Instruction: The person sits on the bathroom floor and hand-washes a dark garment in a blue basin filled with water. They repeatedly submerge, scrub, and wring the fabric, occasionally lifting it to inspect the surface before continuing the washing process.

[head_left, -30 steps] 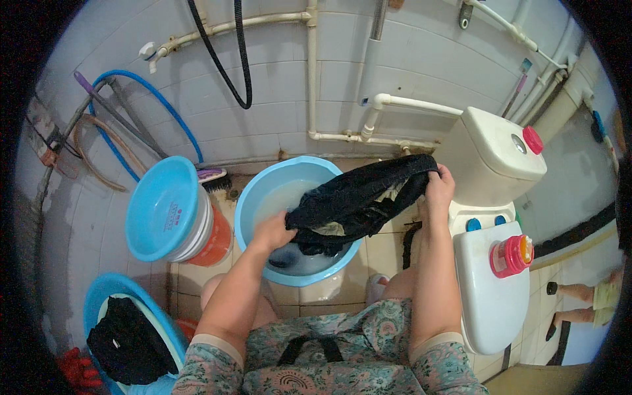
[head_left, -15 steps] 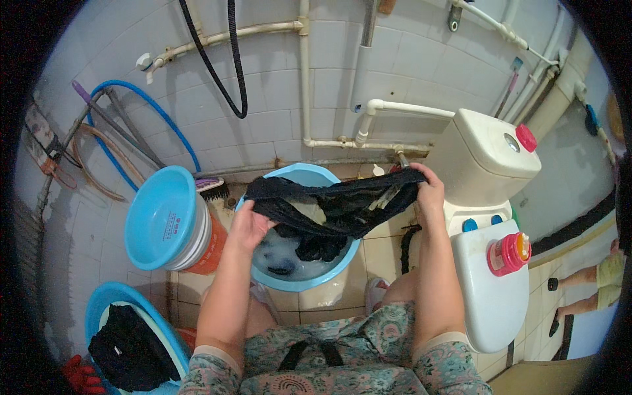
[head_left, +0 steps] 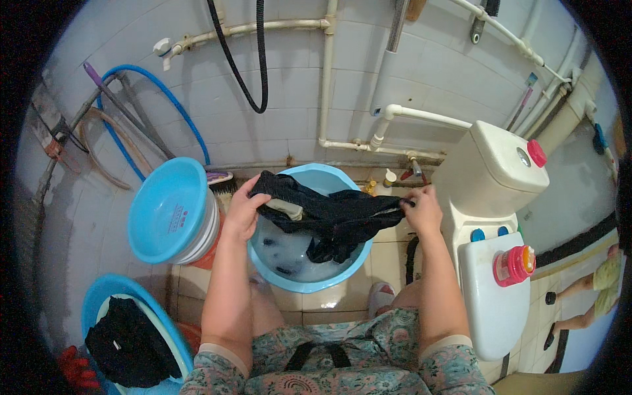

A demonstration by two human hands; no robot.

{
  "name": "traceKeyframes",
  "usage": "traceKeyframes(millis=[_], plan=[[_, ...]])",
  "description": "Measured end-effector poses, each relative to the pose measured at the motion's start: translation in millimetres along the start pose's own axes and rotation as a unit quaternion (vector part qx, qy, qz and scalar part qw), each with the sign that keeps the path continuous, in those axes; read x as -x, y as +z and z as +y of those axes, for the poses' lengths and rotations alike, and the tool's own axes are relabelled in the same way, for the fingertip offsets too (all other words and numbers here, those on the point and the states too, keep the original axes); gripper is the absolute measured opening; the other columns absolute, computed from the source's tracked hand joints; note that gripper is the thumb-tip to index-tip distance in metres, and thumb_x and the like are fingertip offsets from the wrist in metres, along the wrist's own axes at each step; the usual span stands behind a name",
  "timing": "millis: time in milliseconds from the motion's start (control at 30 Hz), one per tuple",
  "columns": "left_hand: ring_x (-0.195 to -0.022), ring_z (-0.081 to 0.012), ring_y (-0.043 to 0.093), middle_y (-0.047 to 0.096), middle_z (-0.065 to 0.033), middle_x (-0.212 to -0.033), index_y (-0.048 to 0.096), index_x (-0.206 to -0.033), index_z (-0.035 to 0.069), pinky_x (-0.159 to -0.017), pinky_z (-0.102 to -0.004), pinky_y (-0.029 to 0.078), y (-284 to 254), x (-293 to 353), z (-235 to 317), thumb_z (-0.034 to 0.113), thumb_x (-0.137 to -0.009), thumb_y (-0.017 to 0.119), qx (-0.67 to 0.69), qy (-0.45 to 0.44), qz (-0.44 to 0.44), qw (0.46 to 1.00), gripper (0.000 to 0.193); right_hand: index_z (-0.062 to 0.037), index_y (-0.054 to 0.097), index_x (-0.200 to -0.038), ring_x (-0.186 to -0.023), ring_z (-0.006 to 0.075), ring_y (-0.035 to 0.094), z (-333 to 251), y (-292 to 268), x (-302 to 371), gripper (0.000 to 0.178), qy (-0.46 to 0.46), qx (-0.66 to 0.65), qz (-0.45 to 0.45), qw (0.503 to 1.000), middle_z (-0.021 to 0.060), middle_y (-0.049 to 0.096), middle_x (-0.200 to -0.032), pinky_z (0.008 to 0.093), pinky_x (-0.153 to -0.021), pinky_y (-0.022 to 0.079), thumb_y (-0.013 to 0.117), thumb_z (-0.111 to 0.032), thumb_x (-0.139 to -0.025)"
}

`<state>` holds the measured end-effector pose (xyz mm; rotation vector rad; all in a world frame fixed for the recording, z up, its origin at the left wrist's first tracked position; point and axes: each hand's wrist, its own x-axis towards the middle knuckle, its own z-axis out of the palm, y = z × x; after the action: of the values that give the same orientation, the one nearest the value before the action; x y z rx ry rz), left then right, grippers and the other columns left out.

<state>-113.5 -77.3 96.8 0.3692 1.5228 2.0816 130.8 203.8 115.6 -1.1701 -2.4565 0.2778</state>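
The fingers of the left hand, thumb on top, are clamped on one end of a black garment, on the 9 o'clock side of the wash basin. The fingers of the right hand pinch its other end near 3 o'clock. The cloth hangs over the basin between them, with a fold drooping at the middle; whether that fold touches the water cannot be told. A pale patch shows just beside the left thumb, perhaps lining.

Half a second ago the garment was spread with its opening gaping between the hands; now that opening has closed into a bunched, twisted strip, the right-hand end drawn thin. By the look of it, the cloth is being turned and regripped rather than held open, with both ends secure.

Below lies cloudy water, dark shapes within it. Just beyond the basin at 2 o'clock stands a pale-topped bottle, more exposed than it was. At 9 o'clock a blue tub sits on a white bucket. Toward 8 o'clock, a larger blue basin holds more black clothing. Between 3 and 4 o'clock is the toilet, a pink jar on its lid.
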Motion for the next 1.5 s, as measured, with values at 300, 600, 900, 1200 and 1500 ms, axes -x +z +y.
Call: traceKeyframes(millis=[300,600,900,1200,1500], plan=[[-0.098,-0.0203,0.055,0.053,-0.0096,-0.106,0.059,-0.102,0.006,-0.079,-0.0303,0.048,-4,13,21,-0.004,-0.078,0.041,-0.258,-0.025,0.016,0.966,0.032,-0.0021,0.05,-0.105,-0.097,0.026,0.056,3,-20,-17,0.025,-0.036,-0.384,0.168,0.907,0.0136,0.059,-0.106,0.0327,-0.087,0.041,0.043,-0.002,-0.081],[-0.113,-0.0222,0.045,0.048,-0.0086,-0.116,0.053,-0.119,0.009,-0.096,-0.0364,0.041,-10,26,22,-0.004,-0.076,0.052,-0.351,0.05,-0.204,0.912,0.046,0.0,0.059,-0.089,-0.078,0.0243,0.056,49,7,-36,0.022,0.12,-0.358,0.059,0.924,0.0146,0.061,-0.081,0.0324,-0.075,0.043,0.045,-0.01,-0.076],[-0.109,-0.0324,0.046,0.05,-0.0104,-0.111,0.046,-0.123,0.013,-0.093,-0.0367,0.039,5,30,-10,-0.001,-0.067,0.062,-0.56,0.091,-0.134,0.812,0.06,-0.0076,0.051,-0.102,-0.08,0.017,0.047,56,20,-32,0.025,0.185,-0.405,-0.135,0.885,0.004,0.051,-0.091,0.028,-0.071,0.038,0.047,-0.019,-0.08],[-0.092,-0.0209,0.053,0.06,-0.0039,-0.095,0.053,-0.09,0.006,-0.083,-0.0339,0.041,-21,7,-2,0.002,-0.067,0.065,-0.391,0.307,0.009,0.868,0.027,-0.0159,0.022,-0.137,-0.111,0.0247,0.043,29,-27,-1,0.09,-0.113,-0.291,-0.303,0.901,0.0106,0.045,-0.12,0.032,-0.098,0.033,0.07,-0.001,-0.063],[-0.087,-0.0159,0.058,0.06,-0.0062,-0.097,0.051,-0.11,0.002,-0.077,-0.0308,0.048,-4,12,-3,0.013,-0.087,0.056,-0.027,0.044,0.048,0.998,0.027,-0.0017,0.052,-0.11,-0.09,0.0251,0.06,21,-28,-5,0.047,-0.008,-0.298,-0.158,0.941,0.0138,0.063,-0.093,0.0339,-0.083,0.045,0.073,-0.007,-0.069]])
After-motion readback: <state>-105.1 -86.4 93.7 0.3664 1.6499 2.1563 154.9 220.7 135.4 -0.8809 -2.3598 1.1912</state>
